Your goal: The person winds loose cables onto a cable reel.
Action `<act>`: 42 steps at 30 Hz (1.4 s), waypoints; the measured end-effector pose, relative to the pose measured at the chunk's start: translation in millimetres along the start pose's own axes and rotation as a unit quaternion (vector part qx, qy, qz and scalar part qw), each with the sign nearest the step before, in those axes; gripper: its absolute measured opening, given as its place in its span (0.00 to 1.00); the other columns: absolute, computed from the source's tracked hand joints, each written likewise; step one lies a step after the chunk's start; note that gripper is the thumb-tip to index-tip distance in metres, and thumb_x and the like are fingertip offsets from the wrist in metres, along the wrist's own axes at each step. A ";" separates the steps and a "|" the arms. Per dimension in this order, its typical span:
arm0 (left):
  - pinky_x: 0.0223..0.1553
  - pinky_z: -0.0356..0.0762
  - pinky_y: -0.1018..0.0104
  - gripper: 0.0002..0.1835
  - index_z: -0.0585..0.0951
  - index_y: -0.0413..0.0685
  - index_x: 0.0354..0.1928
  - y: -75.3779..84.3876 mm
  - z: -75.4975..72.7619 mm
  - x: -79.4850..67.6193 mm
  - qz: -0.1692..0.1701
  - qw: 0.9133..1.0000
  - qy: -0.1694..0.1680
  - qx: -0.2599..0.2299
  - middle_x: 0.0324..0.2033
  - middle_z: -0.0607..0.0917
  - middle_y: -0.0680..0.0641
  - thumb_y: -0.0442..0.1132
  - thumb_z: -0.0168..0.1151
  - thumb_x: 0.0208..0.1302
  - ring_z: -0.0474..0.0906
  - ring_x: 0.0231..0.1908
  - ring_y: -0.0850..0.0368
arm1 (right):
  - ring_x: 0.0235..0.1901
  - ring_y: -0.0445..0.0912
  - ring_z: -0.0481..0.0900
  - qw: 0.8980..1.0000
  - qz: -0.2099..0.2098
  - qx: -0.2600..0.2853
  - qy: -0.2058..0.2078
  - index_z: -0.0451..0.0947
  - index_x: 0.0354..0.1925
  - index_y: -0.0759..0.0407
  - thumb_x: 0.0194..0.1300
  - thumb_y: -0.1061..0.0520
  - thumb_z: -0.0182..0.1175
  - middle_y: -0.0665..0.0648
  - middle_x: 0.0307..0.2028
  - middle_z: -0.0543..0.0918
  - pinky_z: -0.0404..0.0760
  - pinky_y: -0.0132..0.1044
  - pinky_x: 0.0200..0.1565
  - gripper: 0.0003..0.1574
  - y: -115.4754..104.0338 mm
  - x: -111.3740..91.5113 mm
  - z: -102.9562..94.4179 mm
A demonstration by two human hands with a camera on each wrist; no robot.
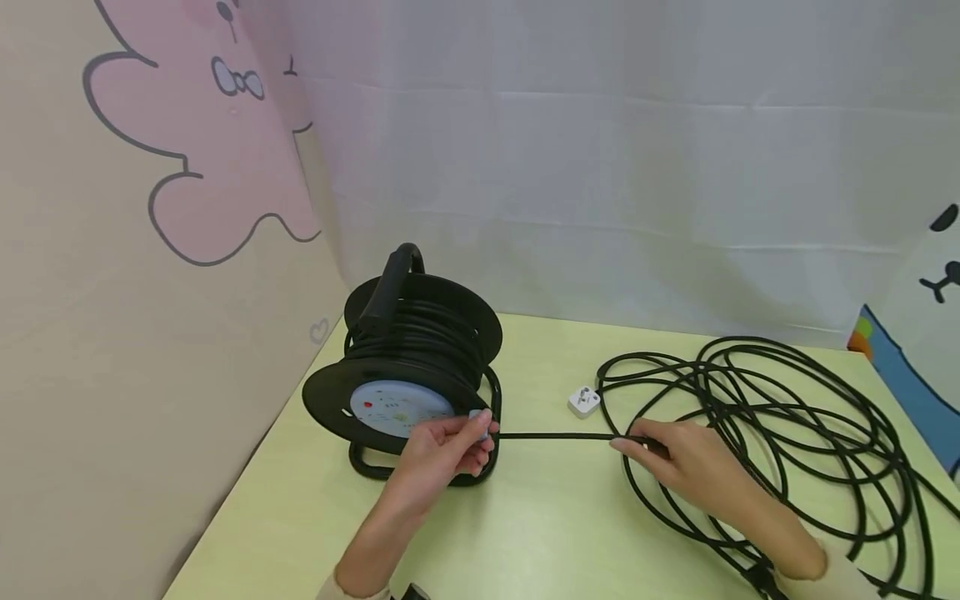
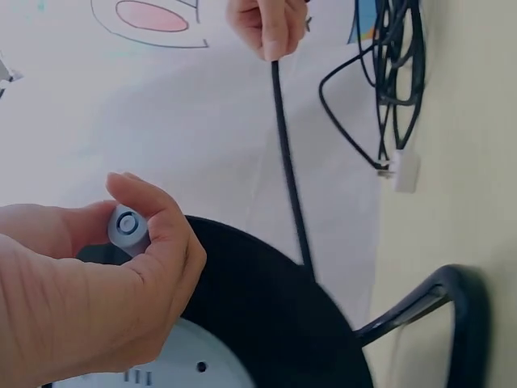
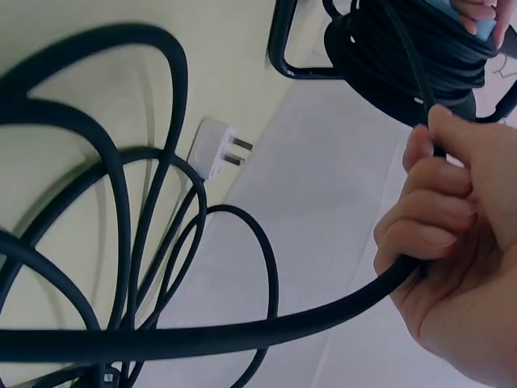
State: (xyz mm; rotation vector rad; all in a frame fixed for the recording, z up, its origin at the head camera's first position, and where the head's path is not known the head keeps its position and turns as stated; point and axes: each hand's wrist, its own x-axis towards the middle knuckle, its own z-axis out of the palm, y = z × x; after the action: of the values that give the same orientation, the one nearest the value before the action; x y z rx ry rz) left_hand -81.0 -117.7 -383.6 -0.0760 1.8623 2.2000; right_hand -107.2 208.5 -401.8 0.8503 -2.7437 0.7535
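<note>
A black cable reel (image 1: 420, 333) stands on the left of the table, much cable wound on its drum. My left hand (image 1: 442, 446) pinches the grey crank knob (image 2: 128, 229) on the reel's front flange, beside its pale blue round panel (image 1: 390, 407). My right hand (image 1: 693, 462) grips the black cable (image 1: 555, 436), fingers curled round it. From the reel the cable runs straight to that hand, and past it bends away into the loose coils, as the right wrist view shows.
Loose loops of black cable (image 1: 795, 408) spread over the right side of the yellow table (image 1: 540, 517). A white plug (image 1: 583, 402) lies between reel and loops. The reel's tube frame (image 1: 367, 467) rests on the tabletop; its handle (image 1: 386, 287) rises at the top. A white curtain (image 1: 570, 183) hangs behind.
</note>
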 end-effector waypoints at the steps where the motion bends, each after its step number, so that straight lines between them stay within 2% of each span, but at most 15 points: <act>1: 0.30 0.78 0.75 0.21 0.83 0.27 0.46 -3.1 0.3 0.9 -0.004 1.000 0.000 -0.002 0.29 0.83 0.49 0.45 0.66 0.73 0.77 0.28 0.60 | 0.16 0.28 0.53 1.000 -0.001 -0.002 -0.001 0.77 0.29 0.40 0.71 0.49 0.67 0.33 0.15 0.57 0.58 0.26 0.19 0.13 -1.1 0.3 1.8; 6: 0.30 0.78 0.75 0.19 0.84 0.29 0.44 -15.7 1.5 4.7 -0.013 1.000 -0.002 -0.002 0.29 0.83 0.49 0.44 0.66 0.72 0.77 0.28 0.61 | 0.16 0.28 0.53 1.000 -0.011 -0.008 0.000 0.69 0.25 0.39 0.70 0.49 0.67 0.33 0.16 0.56 0.55 0.25 0.19 0.20 -4.6 0.7 6.6; 12: 0.32 0.80 0.75 0.19 0.85 0.31 0.43 -30.0 0.1 7.1 -0.015 0.999 0.016 0.031 0.29 0.84 0.49 0.46 0.67 0.72 0.79 0.28 0.61 | 0.16 0.28 0.52 1.000 0.006 -0.007 0.001 0.72 0.25 0.40 0.69 0.48 0.68 0.33 0.15 0.56 0.55 0.25 0.19 0.18 -2.6 -3.9 5.7; 18: 0.32 0.81 0.74 0.21 0.84 0.26 0.44 -42.6 -8.6 8.2 -0.011 0.998 0.025 0.057 0.29 0.85 0.48 0.45 0.66 0.72 0.80 0.28 0.61 | 0.16 0.28 0.50 1.000 0.006 -0.010 -0.004 0.66 0.25 0.39 0.70 0.49 0.67 0.33 0.16 0.54 0.55 0.24 0.19 0.21 3.9 -13.0 3.1; 25: 0.31 0.82 0.74 0.21 0.83 0.25 0.44 -54.0 -21.0 6.2 -0.016 0.996 0.040 0.075 0.28 0.85 0.48 0.44 0.65 0.73 0.80 0.27 0.61 | 0.16 0.29 0.52 0.999 0.039 -0.012 -0.004 0.66 0.24 0.40 0.70 0.49 0.67 0.34 0.16 0.56 0.56 0.25 0.20 0.22 14.3 -22.1 -11.5; 30: 0.31 0.82 0.73 0.22 0.84 0.25 0.45 -61.1 -28.3 4.6 -0.028 0.995 0.051 0.080 0.29 0.85 0.48 0.45 0.64 0.74 0.80 0.28 0.61 | 0.15 0.29 0.52 0.998 0.039 -0.035 0.022 0.65 0.23 0.41 0.68 0.51 0.70 0.34 0.16 0.55 0.57 0.26 0.20 0.24 25.9 -28.8 -20.0; 34: 0.31 0.82 0.73 0.22 0.84 0.26 0.45 -66.7 -35.3 3.8 -0.040 0.993 0.066 0.092 0.29 0.85 0.48 0.46 0.63 0.75 0.80 0.28 0.61 | 0.16 0.30 0.52 0.996 0.066 -0.057 0.026 0.65 0.23 0.42 0.69 0.49 0.69 0.37 0.16 0.56 0.56 0.27 0.21 0.24 35.9 -35.3 -29.8; 42: 0.31 0.84 0.70 0.21 0.84 0.26 0.44 -74.3 -51.8 1.6 -0.046 0.988 0.100 0.105 0.29 0.85 0.48 0.44 0.62 0.76 0.80 0.28 0.58 | 0.15 0.32 0.49 0.982 0.078 -0.158 0.064 0.63 0.19 0.40 0.62 0.45 0.74 0.38 0.15 0.54 0.49 0.27 0.19 0.29 57.2 -51.9 -53.4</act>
State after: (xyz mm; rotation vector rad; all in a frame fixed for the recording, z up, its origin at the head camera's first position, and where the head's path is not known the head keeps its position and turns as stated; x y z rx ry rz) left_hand -72.1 -157.1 -464.7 -0.3474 2.1403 1.9842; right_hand -96.3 301.6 -395.5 0.5088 -2.7321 0.3643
